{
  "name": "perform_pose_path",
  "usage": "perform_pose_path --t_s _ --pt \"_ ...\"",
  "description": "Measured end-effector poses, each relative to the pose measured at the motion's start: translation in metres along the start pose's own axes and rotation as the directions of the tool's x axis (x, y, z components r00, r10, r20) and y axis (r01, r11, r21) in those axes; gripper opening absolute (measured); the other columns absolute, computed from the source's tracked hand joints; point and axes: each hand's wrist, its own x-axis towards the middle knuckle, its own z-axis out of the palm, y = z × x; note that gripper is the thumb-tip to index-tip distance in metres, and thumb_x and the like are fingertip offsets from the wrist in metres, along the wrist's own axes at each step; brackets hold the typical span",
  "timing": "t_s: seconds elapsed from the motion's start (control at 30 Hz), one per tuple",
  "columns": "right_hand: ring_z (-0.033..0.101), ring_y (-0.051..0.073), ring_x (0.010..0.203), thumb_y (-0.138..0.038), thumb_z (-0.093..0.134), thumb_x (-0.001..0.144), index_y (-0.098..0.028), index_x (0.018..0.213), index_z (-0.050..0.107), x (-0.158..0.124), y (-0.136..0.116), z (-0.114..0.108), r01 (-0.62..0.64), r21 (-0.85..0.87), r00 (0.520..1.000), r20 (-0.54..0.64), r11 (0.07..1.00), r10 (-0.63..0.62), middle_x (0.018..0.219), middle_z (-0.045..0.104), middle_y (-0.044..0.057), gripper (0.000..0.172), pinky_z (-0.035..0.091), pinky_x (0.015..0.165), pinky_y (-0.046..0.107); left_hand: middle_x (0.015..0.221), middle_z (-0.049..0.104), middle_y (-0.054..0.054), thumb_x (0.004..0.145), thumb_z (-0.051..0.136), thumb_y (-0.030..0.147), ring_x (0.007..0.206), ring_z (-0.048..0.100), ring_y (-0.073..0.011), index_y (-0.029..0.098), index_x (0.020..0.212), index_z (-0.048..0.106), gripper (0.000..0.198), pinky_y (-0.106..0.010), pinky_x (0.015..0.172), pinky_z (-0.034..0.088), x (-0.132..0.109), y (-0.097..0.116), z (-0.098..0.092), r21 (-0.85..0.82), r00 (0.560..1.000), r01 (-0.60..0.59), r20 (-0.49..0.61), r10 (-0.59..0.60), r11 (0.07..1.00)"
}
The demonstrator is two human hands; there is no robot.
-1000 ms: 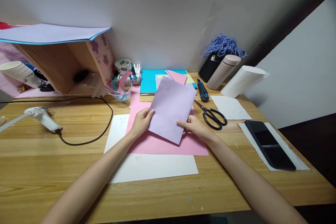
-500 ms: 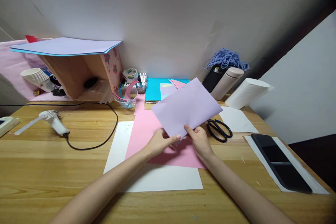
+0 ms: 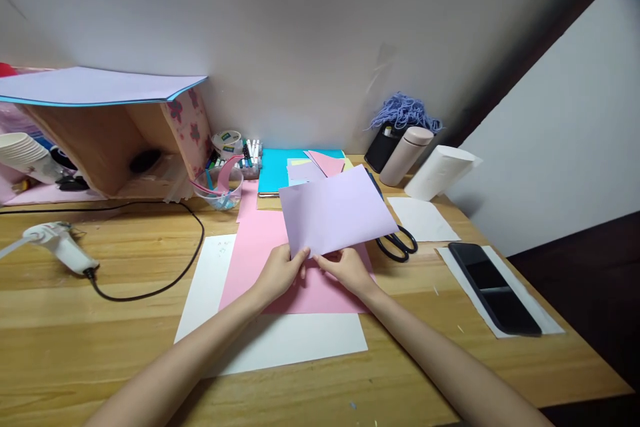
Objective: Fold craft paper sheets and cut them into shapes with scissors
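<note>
a purple sheet (image 3: 337,207) is held up over a pink sheet (image 3: 255,250), raised and tilted, its near edge between the 2 hands. the left hand (image 3: 280,271) has its grip on the near left corner, thumb on top and fingers curled beneath; the right hand (image 3: 349,269) pinches the same edge just beside it, the 2 thumbs close together. the pink sheet lies on a white sheet (image 3: 310,340), which rests on the wooden table (image 3: 100,340); small handwritten marks on the white sheet's far left corner are too small to read. to the right of the purple sheet lie scissors (image 3: 399,248) with black handles, partly covered by it. farther right, a dark phone (image 3: 495,288) lies on white paper. at the far right stand a pale bottle (image 3: 407,157), a white paper roll (image 3: 439,175) and a black holder (image 3: 381,150) with blue yarn (image 3: 404,112) on top. at the far middle, a blue folder (image 3: 273,171) carries paper pieces, and to its left sit markers (image 3: 254,149), a clear tub (image 3: 220,192) and tape rolls (image 3: 227,142) whose labels cannot be read. on the left, a white glue gun (image 3: 67,250) with a black cord lies in front of an open box (image 3: 189,133) with a flower-patterned side.
</note>
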Motion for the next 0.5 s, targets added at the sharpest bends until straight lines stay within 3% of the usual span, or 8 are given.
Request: perform_pose_path --t_s 0.1,0.27,0.4,0.5 --pt "0.062 0.02 0.065 -0.035 0.059 0.071 -0.014 0.07 0.066 -0.002 -0.001 -0.002 -0.062 -0.072 0.998 0.02 0.996 0.063 0.067 0.068 0.006 0.022 0.045 0.062 0.027 0.047 0.052 0.001 0.083 0.04 0.047 0.047 0.048 -0.014 0.016 0.055 0.052 0.043 -0.025 0.054 0.037 0.0 -0.003 0.001 0.077 0.999 -0.03 -0.032 0.033 0.997" --pt "0.063 0.019 0.066 -0.044 0.054 0.074 -0.016 0.051 0.063 0.003 0.001 -0.016 -0.212 -0.203 0.974 0.036 0.956 0.224 0.059 0.066 0.006 0.037 0.045 0.068 0.026 0.08 0.065 -0.004 0.084 0.038 0.04 0.075 0.056 -0.0207 0.017 0.078 0.061 0.033 -0.029 0.071 0.041 0.005 -0.002 -0.004 0.095 0.988 -0.155 -0.014 0.157 0.983" --pt "0.057 0.014 0.049 -0.039 0.063 0.067 -0.014 0.063 0.068 0.015 0.004 -0.032 -0.26 0.053 0.965 -0.019 0.964 0.261 0.057 0.064 0.004 0.026 0.046 0.05 0.025 0.07 0.061 -0.002 0.081 0.043 0.04 0.068 0.052 -0.0187 0.016 0.07 0.059 0.03 -0.027 0.064 0.04 0.01 -0.002 -0.014 0.126 0.989 -0.124 -0.07 0.133 0.984" --pt "0.051 0.01 0.041 -0.033 0.067 0.061 -0.012 0.066 0.068 0.027 0.006 -0.049 -0.206 0.191 0.969 -0.098 0.96 0.227 0.052 0.059 0.002 0.022 0.043 0.039 0.022 0.058 0.052 0.001 0.08 0.046 0.041 0.058 0.046 -0.0147 0.017 0.062 0.053 0.03 -0.024 0.057 0.036 0.015 -0.007 -0.022 0.112 0.987 -0.105 -0.109 0.117 0.988"
